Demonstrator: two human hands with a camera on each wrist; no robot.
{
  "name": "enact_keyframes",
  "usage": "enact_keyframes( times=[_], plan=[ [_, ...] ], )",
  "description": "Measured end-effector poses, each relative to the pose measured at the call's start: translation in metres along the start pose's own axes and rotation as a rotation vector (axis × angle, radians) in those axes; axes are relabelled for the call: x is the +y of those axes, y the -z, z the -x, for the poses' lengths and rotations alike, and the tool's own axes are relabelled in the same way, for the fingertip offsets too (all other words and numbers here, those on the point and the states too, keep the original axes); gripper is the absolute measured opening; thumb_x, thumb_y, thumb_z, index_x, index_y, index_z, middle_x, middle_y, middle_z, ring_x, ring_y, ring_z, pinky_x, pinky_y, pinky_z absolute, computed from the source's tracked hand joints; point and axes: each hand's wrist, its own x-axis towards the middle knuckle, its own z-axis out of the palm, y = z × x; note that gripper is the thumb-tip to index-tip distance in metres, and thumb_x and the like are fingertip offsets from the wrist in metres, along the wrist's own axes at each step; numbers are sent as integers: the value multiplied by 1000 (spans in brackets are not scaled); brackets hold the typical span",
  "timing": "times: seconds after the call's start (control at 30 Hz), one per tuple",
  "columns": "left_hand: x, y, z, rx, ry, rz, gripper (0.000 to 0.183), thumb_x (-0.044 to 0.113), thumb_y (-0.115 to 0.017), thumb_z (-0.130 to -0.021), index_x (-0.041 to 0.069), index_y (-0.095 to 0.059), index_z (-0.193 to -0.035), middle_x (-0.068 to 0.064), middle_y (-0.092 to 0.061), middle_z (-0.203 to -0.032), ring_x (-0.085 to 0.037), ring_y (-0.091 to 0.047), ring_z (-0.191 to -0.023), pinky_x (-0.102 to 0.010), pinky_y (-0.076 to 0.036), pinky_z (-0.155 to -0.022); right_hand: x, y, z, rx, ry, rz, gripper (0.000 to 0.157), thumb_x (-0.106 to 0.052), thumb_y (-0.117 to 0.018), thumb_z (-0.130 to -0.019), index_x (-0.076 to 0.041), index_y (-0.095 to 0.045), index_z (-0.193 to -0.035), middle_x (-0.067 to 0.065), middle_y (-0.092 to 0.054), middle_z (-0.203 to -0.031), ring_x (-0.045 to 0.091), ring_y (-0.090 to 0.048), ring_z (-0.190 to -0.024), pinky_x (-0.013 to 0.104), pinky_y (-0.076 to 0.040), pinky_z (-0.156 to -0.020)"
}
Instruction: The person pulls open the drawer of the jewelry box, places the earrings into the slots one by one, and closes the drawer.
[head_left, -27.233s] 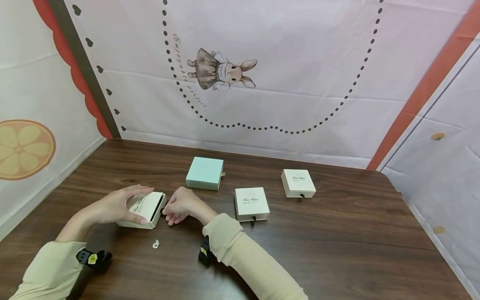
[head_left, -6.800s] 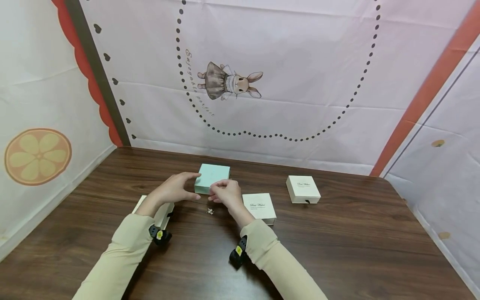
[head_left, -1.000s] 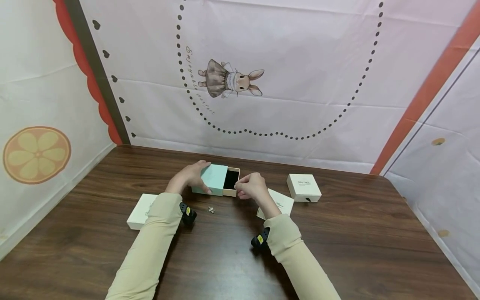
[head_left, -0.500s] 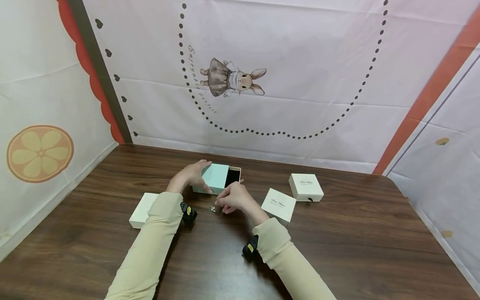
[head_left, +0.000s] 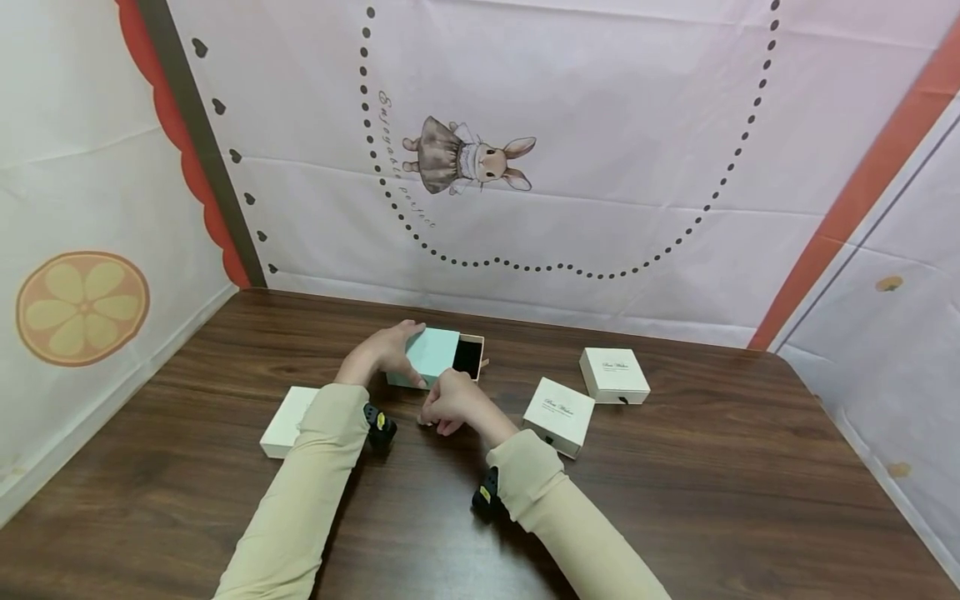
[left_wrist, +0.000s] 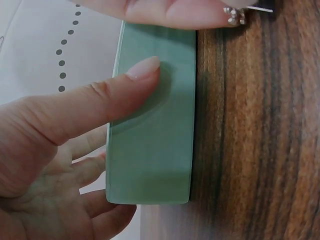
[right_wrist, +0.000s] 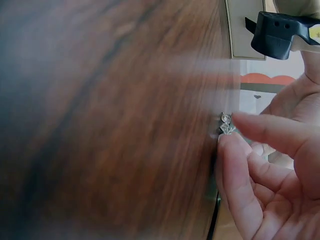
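My left hand point(head_left: 387, 350) grips a pale teal drawer box point(head_left: 432, 350) near the back of the table. In the left wrist view the thumb lies on the box's front side wall point(left_wrist: 155, 165). The cream-edged drawer point(head_left: 480, 343), lined in black, is partly slid out to the right. In front of the box, my right hand point(head_left: 457, 400) pinches a small silver piece of jewellery point(right_wrist: 226, 125) with clear stones, at the table surface. Its exact kind cannot be made out. Fingers hide it in the head view.
A white box point(head_left: 287, 423) stands at the left, partly behind the left sleeve. Two more white boxes with lettering, one nearer point(head_left: 558, 414) and one farther back point(head_left: 615, 373), stand right of the right hand. A printed cloth point(head_left: 585, 125) hangs behind the dark wooden table point(head_left: 712, 483).
The teal box's drawer has been pulled out. Within the last second my right hand moved left and down from it to the jewellery. The nearer white box has shifted right and turned.
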Motion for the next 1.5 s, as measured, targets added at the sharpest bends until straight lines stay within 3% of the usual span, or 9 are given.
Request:
enact_keyframes(
  times=[0.23,0.5,0.77,0.9,1.27,1.5],
  plan=[
    [0,0,-2,1,6,0,99,22,-79,-68,7,-18,-145,-18,-9,-151,-42,-19,-134,-56,-28,-102,0,-1,-1,16,7,36,17,-5,-65,-79,-4,-68,-62,3,-64,-58,11,-56,-40,24,-50,-44],
    [-4,-2,-3,-2,-6,17,98,23,-79,-69,8,-18,-145,-18,-8,-151,-42,-19,-134,-55,-29,-102,8,8,2,-9,25,-109,18,-4,-57,-85,1,-68,-72,10,-66,-66,12,-56,-44,27,-52,-47],
    [-4,-4,-3,10,-7,27,99,21,-80,-68,8,-19,-145,-18,-7,-151,-42,-18,-134,-55,-27,-102,17,21,5,-84,44,-230,16,-5,-56,-87,2,-66,-98,7,-61,-67,12,-57,-48,29,-53,-51],
    [-3,-3,-2,10,-2,26,99,21,-80,-67,8,-19,-145,-18,-7,-151,-42,-17,-135,-56,-26,-103,19,29,7,-97,31,-280,19,-7,-56,-88,3,-66,-101,7,-59,-67,10,-56,-48,30,-54,-54],
    [-2,-1,-4,6,11,6,101,25,-81,-67,6,-19,-145,-18,-8,-151,-42,-16,-135,-55,-26,-104,22,50,4,20,-9,-446,21,-3,-60,-85,7,-65,-103,4,-58,-61,9,-55,-48,29,-54,-56],
    [-1,-1,-4,3,5,12,101,24,-81,-67,7,-19,-145,-17,-8,-151,-42,-15,-135,-55,-26,-104,25,61,-4,157,-45,-493,20,-7,-64,-83,5,-67,-99,5,-60,-67,9,-54,-49,26,-53,-55]
  ],
)
